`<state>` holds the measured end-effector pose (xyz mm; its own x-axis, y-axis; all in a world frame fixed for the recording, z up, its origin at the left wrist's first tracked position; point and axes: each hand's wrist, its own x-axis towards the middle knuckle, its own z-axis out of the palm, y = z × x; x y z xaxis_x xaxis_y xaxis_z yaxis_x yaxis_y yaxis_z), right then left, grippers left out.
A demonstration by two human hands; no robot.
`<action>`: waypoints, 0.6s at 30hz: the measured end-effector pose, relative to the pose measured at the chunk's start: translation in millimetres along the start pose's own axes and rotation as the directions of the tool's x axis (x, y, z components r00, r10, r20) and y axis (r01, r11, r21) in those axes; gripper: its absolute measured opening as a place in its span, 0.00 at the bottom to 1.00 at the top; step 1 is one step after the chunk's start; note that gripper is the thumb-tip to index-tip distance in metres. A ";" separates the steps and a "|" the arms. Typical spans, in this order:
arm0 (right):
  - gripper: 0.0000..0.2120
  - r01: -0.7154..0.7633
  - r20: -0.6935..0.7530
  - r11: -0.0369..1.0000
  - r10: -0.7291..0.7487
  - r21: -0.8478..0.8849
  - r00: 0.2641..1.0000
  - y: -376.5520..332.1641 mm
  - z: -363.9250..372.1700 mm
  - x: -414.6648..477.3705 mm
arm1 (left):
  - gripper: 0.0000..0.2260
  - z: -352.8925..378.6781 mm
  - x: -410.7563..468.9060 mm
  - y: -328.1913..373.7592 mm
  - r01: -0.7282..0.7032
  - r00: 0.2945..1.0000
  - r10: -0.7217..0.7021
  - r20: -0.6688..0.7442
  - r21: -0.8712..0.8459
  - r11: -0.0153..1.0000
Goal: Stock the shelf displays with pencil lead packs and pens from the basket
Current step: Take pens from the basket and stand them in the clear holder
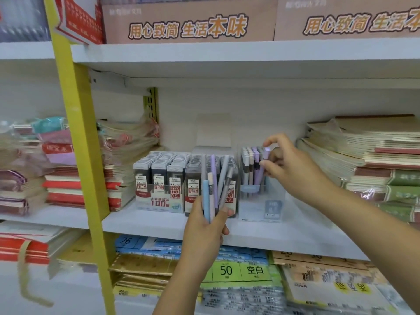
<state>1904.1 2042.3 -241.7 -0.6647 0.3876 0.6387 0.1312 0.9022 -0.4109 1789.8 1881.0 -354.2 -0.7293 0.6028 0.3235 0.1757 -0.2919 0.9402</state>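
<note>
1. While our left hand grips a fanned bunch of pens before the lead packs,
2. our right hand pinches a lilac pen, upright in the clear pen display.

Both hands, left and right, are bare, and the forearms carry no sleeves.

Pens: smooth matt plastic, pastel. Pen display: clear glossy plastic. Lead packs: glossy plastic cases, paper labels. Shelf: smooth painted white, probably metal. Upright: yellow painted metal. Notebooks: paper, some in glossy film.
</note>
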 end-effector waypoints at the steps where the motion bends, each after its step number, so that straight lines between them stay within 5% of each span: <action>1: 0.15 0.008 -0.014 1.000 -0.008 -0.010 1.000 1.3 0.1 1.3 | 0.12 -0.5 -0.3 -0.8 0.005 1.000 -0.005 0.001 0.001 1.000; 15: 0.06 0.008 -0.058 0.967 -0.024 -0.253 0.998 4.6 11.1 2.3 | 0.07 -2.0 -3.6 4.5 0.055 0.998 -0.052 0.038 -0.077 0.996; 18: 0.12 -0.007 -0.088 0.945 -0.023 -0.327 0.996 -0.7 12.3 -1.2 | 0.06 -4.3 -6.0 8.7 0.073 0.997 -0.068 0.046 -0.101 0.992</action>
<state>1895.8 2038.9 -250.2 -0.6000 0.3820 0.7029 0.3691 0.9117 -0.1804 1792.9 1871.6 -348.4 -0.7081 0.6552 0.2631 0.0543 -0.3209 0.9455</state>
